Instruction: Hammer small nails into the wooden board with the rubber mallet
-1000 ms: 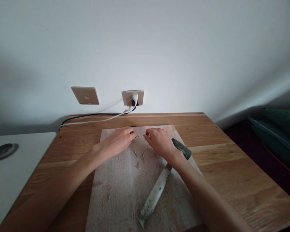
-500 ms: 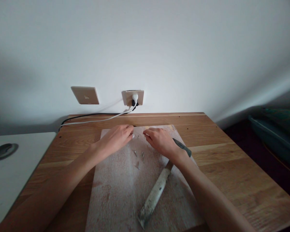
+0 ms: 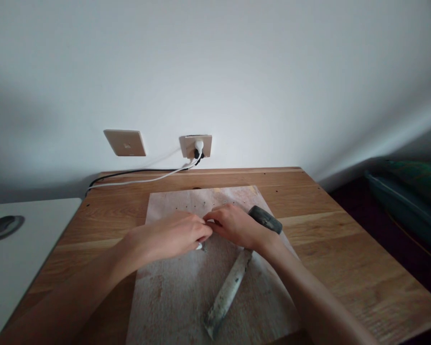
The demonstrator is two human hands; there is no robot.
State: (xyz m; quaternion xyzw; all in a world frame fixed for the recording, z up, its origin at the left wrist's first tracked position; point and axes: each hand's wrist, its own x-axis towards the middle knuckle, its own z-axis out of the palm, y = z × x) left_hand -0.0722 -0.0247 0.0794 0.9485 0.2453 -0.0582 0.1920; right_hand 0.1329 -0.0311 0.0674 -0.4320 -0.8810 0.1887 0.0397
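Note:
My left hand (image 3: 181,234) is closed over the board, with a small white piece (image 3: 199,246) showing under its curled fingers. The fingertips of my right hand (image 3: 233,225) are pinched together and meet those of the left; what lies between them is hidden. Beneath both hands is a pale, worn wooden board (image 3: 165,292). A small metal nail (image 3: 204,248) shows beside the white piece. Under my right wrist lies a hammer, its dark head (image 3: 266,219) to the right and its scuffed light handle (image 3: 230,292) slanting toward me.
Small dark dots run along the board's far part, where one tiny nail (image 3: 204,203) appears to stand. The board lies on a wooden tabletop (image 3: 330,249) against a wall. Cables (image 3: 140,182) lead to a wall socket (image 3: 197,146). A white surface (image 3: 32,249) adjoins at left.
Both hands have moved toward me from the board's far part and come together. They now cover most of the loose nails seen before. More of the hammer head shows.

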